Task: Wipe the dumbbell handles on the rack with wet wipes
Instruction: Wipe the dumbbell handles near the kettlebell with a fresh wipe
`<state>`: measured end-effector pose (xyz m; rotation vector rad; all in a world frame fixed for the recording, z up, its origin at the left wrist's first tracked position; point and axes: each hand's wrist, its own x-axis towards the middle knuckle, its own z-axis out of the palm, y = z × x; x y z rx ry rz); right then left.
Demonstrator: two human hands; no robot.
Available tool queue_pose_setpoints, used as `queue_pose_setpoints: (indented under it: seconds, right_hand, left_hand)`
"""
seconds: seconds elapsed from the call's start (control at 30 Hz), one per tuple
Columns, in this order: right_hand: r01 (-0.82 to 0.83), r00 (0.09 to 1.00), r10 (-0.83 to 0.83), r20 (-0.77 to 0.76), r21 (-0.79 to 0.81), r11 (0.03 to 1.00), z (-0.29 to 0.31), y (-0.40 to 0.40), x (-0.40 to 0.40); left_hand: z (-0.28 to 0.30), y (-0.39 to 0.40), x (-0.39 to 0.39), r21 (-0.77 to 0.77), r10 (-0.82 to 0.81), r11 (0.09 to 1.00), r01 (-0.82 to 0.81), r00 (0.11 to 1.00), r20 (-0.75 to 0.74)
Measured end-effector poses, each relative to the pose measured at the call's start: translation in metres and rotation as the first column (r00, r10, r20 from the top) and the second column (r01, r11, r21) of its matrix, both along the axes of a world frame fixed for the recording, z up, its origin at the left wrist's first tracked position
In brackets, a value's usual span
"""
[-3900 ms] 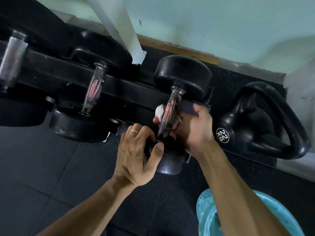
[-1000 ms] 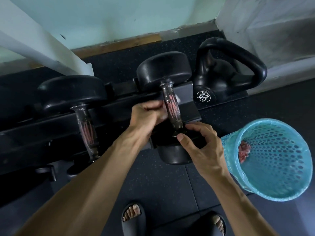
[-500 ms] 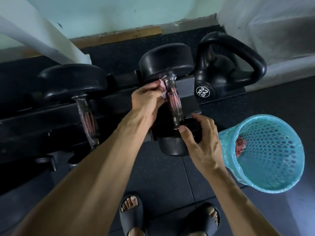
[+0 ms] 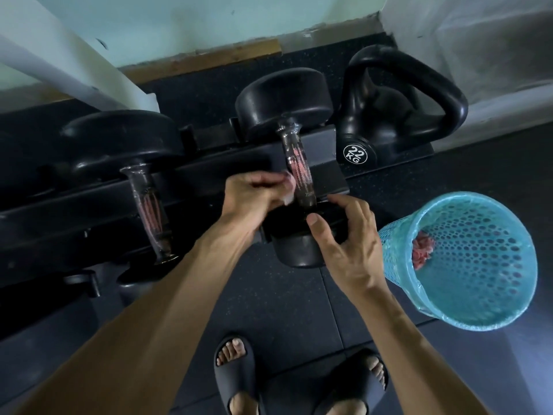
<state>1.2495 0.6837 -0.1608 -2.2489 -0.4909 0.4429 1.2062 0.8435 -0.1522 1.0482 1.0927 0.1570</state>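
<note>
1. The left hand (image 4: pixel 251 196) pinches a white wet wipe (image 4: pixel 288 196) in curled fingers, pressing it against the left side of the dumbbell handle (image 4: pixel 299 172).
2. That dumbbell (image 4: pixel 284 100) lies on the black rack (image 4: pixel 89 205), at its right end.
3. The right hand (image 4: pixel 347 238) grips the dumbbell's near head, fingers curled over it.
4. A blue basket (image 4: pixel 478 295) stands to the right; a kettlebell (image 4: pixel 398 115) sits beyond.

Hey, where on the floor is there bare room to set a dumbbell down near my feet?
Bare mat lies between the rack and the left sandal, under the left forearm. It is crowded to the right, where the blue basket stands beside the right hand, and the kettlebell fills the corner.
</note>
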Motion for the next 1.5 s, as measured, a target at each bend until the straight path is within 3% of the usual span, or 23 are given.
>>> queue_pose_setpoints:
  seconds: [0.1,0.23,0.3,0.43,0.63,0.7,0.8,0.9,1.0,1.17,1.27,1.4,1.5]
  right_hand:
    - [-0.001,1.0,0.001,0.002,-0.001,1.0,0.001,-0.001,0.001]
    - [-0.018,1.0,0.018,-0.009,-0.009,1.0,0.001,-0.002,0.002]
    - [-0.021,1.0,0.02,-0.016,-0.01,1.0,-0.001,-0.002,0.003]
    - [-0.02,1.0,0.02,-0.007,0.006,1.0,-0.002,-0.002,0.004]
    - [-0.043,0.999,0.043,-0.029,0.007,0.999,0.0,-0.005,0.005]
    - [-0.047,0.998,0.047,-0.036,0.001,0.999,0.0,-0.005,0.006]
    - [-0.062,0.996,0.062,-0.061,0.008,0.998,0.004,-0.005,0.005]
    - [-0.069,0.995,0.069,-0.076,0.006,0.998,0.006,-0.006,0.004]
    - [-0.084,0.987,0.081,-0.139,-0.022,0.996,0.008,-0.008,0.006]
    - [-0.077,0.956,0.053,-0.287,-0.074,0.994,0.014,-0.008,0.013]
    - [-0.075,0.955,0.055,-0.292,-0.059,0.995,0.012,-0.009,0.013]
    - [-0.071,0.955,0.052,-0.292,-0.056,0.996,0.014,-0.01,0.013]
    - [-0.074,0.954,0.054,-0.295,-0.058,0.996,0.018,-0.009,0.012]
  left_hand:
    - [0.001,-0.016,-0.019,0.09,-0.22,0.97,0.226,0.972,-0.079]
    - [0.001,-0.004,0.003,0.184,0.055,0.982,-0.047,0.998,-0.038]
    - [0.001,-0.003,0.007,0.159,0.097,0.983,-0.095,0.995,-0.008]
    - [0.005,-0.03,-0.017,0.163,-0.183,0.966,0.2,0.977,-0.111]
    - [0.012,-0.012,0.013,0.234,0.081,0.965,-0.115,0.986,0.148]
    - [0.011,-0.008,0.019,0.229,0.099,0.962,-0.148,0.972,0.211]
    - [0.008,-0.018,0.008,0.305,0.014,0.951,-0.046,0.994,0.106]
    - [0.009,-0.034,-0.003,0.282,-0.032,0.959,0.031,0.999,0.001]
    - [0.013,-0.03,0.008,0.25,0.065,0.965,-0.08,0.996,0.067]
    - [0.013,-0.006,0.042,0.361,0.261,0.886,-0.291,0.956,0.131]
    - [0.007,-0.023,0.03,0.44,0.226,0.872,-0.217,0.974,0.033]
    - [0.006,-0.041,0.007,0.355,0.165,0.922,-0.154,0.986,0.0]
    - [0.012,-0.031,0.017,0.284,0.227,0.931,-0.228,0.973,0.035]
